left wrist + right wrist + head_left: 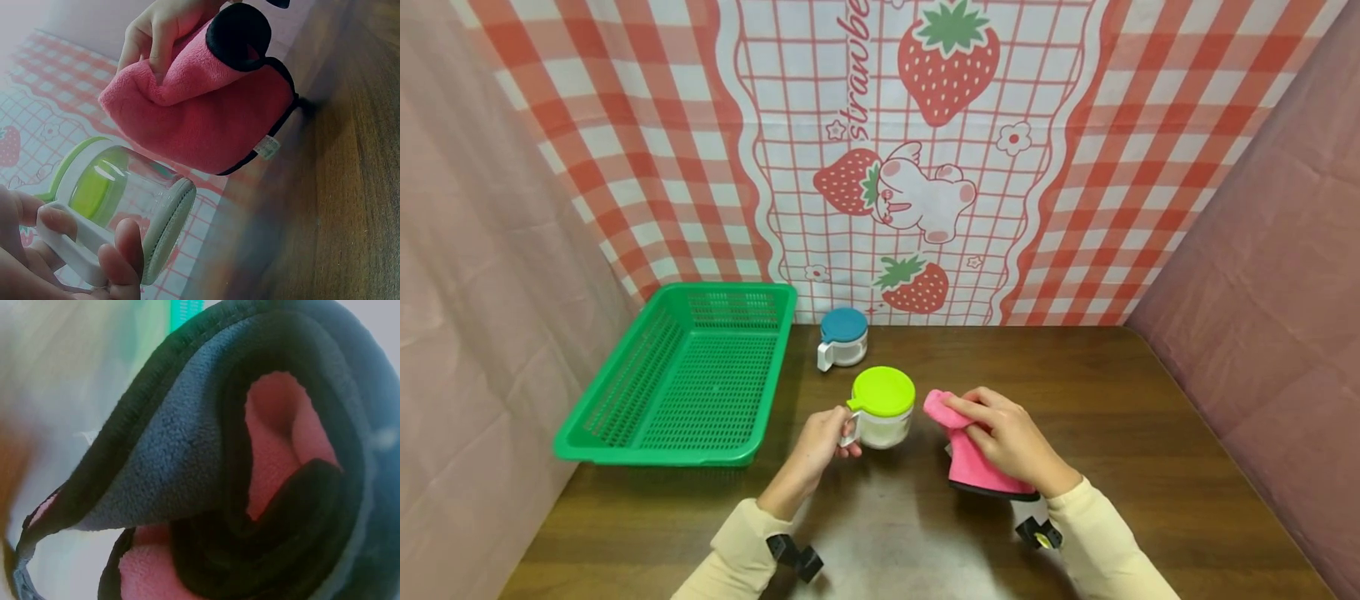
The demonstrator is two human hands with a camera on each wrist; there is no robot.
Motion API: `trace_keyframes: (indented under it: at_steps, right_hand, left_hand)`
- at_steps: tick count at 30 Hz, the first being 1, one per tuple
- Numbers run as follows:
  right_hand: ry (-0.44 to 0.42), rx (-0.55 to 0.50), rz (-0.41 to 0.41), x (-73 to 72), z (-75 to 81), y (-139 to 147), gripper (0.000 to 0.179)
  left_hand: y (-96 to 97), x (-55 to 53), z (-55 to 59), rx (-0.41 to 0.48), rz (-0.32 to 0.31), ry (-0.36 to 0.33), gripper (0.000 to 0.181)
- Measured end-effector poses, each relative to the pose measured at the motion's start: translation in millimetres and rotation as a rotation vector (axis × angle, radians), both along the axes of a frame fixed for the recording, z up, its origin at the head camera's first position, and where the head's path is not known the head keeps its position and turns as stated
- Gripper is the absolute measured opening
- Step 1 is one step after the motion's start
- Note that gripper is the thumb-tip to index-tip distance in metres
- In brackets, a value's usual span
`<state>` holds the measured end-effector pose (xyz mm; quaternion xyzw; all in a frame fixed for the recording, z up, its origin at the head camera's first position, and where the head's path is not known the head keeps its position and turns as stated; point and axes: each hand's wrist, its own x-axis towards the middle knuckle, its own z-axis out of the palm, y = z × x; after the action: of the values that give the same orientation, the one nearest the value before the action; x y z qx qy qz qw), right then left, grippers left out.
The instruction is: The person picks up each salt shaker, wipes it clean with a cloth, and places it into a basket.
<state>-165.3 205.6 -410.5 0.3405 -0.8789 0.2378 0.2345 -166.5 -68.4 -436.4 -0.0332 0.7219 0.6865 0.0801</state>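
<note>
By its white handle, my left hand (822, 440) grips a clear seasoning jar (883, 427) with a lime-green lid (883, 390). The left wrist view shows fingers wrapped through the handle of the jar (134, 194), which is tilted there. My right hand (1009, 437) pinches a folded pink cleaning cloth (981, 462) with dark edging, just right of the jar. Seen from the right wrist, the cloth (181, 444) fills most of the view, its grey underside and pink folds showing; the right fingers are hidden there.
Behind the green-lidded jar, a second jar with a blue lid (844, 325) stands on the brown wooden table (1120, 417). A green plastic basket (763, 392) sits at the left. A strawberry-patterned checked cloth (1060, 167) hangs along the back.
</note>
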Motion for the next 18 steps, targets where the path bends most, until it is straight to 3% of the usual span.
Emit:
trace_keyframes:
  at_steps: [18]
  right_hand:
    - [0.008, 0.001, -0.012, 2.7, -0.6, 8, 0.046]
  left_hand:
    - [-5.9, 0.1, 11.2, 0.043, 0.019, -0.006, 0.029]
